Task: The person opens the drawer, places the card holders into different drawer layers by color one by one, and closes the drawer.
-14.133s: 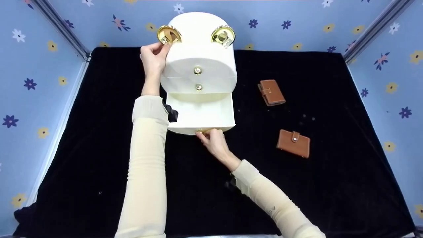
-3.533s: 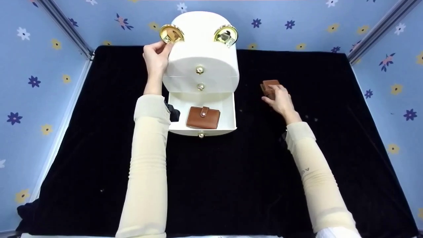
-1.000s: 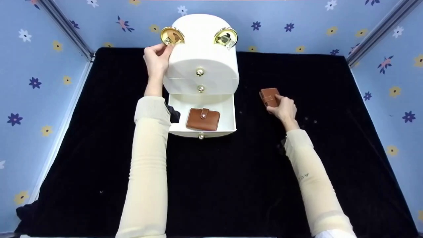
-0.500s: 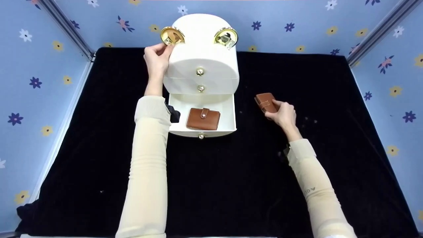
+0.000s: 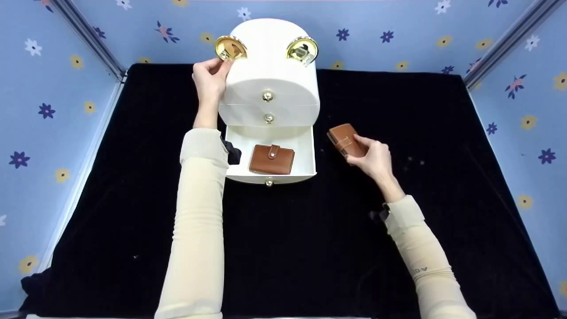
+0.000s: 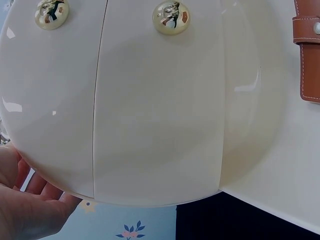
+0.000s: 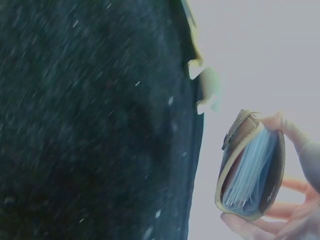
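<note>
A white frog-shaped drawer box (image 5: 270, 71) with gold eye-like discs stands at the back, its bottom drawer (image 5: 305, 155) pulled out. One brown leather card holder (image 5: 271, 159) with a snap strap lies flat in that drawer, partly visible in the left wrist view. My left hand (image 5: 210, 79) grips the box's left side by the gold disc (image 5: 231, 48); curled fingers (image 6: 45, 192) touch the side wall in the left wrist view. My right hand (image 5: 374, 159) holds a second brown card holder (image 5: 347, 138) between thumb and fingers, right of the drawer. Clear sleeves show at its end (image 7: 250, 170).
Black cloth (image 5: 283, 248) covers the table, with small pale specks at right. Blue flowered panels (image 5: 376, 31) stand behind and on both sides, with metal posts at the back corners. Two upper drawers with gold knobs (image 5: 267, 96) are closed.
One card holder has gone from the cloth into the pulled-out drawer. My right hand let go of the drawer knob, took the other card holder and carries it left and nearer. My left hand stays put.
</note>
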Demonstrator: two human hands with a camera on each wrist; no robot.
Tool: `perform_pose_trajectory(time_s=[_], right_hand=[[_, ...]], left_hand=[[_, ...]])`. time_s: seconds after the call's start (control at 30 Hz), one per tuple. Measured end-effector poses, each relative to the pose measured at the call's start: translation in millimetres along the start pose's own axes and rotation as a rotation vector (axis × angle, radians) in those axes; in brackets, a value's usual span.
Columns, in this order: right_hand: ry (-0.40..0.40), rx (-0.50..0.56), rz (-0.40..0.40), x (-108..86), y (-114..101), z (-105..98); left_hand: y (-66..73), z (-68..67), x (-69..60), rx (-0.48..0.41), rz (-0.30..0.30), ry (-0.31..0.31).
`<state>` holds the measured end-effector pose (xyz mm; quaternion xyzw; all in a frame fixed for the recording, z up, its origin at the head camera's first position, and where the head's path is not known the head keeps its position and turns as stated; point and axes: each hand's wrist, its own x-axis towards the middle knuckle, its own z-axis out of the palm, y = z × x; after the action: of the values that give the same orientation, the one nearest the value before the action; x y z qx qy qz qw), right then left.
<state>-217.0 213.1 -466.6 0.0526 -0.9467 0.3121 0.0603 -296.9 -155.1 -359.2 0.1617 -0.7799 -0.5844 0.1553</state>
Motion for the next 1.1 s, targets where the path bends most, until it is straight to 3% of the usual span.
perform_pose_trajectory(time_s=[0.23,0.37,0.8,1.1], right_hand=[[0.041,0.050,-0.119,-8.2,-19.4,-2.9],[0.042,0.067,-0.171,-11.4,-30.4,-3.7],[-0.036,0.093,-0.295,-13.6,-63.9,9.0],[-0.081,0.086,-0.340,-8.9,-84.3,24.2]], left_hand=[[1.4,-1.0,-0.3,0.000,-0.025,-0.007],[1.8,-1.1,-0.6,0.009,-0.010,-0.006],[0.7,-1.1,-0.3,0.013,0.001,0.005],[0.4,-0.6,0.3,0.006,-0.010,0.003]])
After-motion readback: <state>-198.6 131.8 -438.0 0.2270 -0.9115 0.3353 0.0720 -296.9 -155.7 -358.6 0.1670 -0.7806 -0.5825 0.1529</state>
